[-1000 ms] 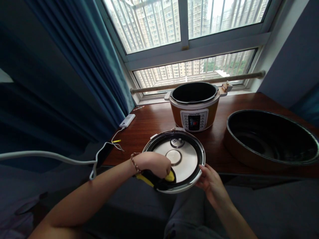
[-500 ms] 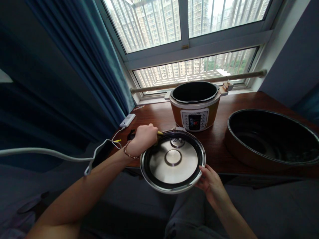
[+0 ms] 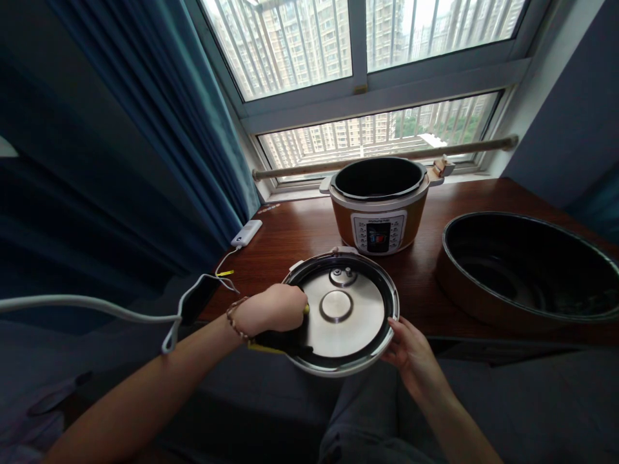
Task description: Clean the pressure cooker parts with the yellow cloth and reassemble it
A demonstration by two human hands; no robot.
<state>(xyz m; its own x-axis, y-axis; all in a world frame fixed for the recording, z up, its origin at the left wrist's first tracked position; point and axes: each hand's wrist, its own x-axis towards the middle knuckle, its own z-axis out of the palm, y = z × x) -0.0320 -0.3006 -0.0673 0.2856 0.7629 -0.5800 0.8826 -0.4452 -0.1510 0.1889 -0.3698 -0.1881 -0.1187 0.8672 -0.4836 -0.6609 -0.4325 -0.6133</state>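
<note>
- From where I stand, the round lid (image 3: 345, 316) lies inner face up at the person's front, its far side overlapping my view of the wooden table (image 3: 294, 225); I can't tell whether it rests on the edge.
- The right hand (image 3: 409, 351) has the lid's right rim pinched: thumb over the edge, the other fingers curled beneath, partly hidden by it.
- The left hand (image 3: 278, 308) is over the lid's left side, its fingers folded into a fist around a black-and-yellow item (image 3: 268, 348).
- A yellow bit of that item peeks out at the knuckles, and a dark part reaches over the lid's near-left edge. Whether the knuckles touch the metal, I can't tell.
- The bare metal stretches rightward from the fist, between the two hands, with a raised disc (image 3: 336, 306) in the middle.
- A dark gasket (image 3: 388, 303) rings the metal, passing just inside the right thumb.
- Beyond the lid stands the open cooker (image 3: 380, 216), well apart from both hands.
</note>
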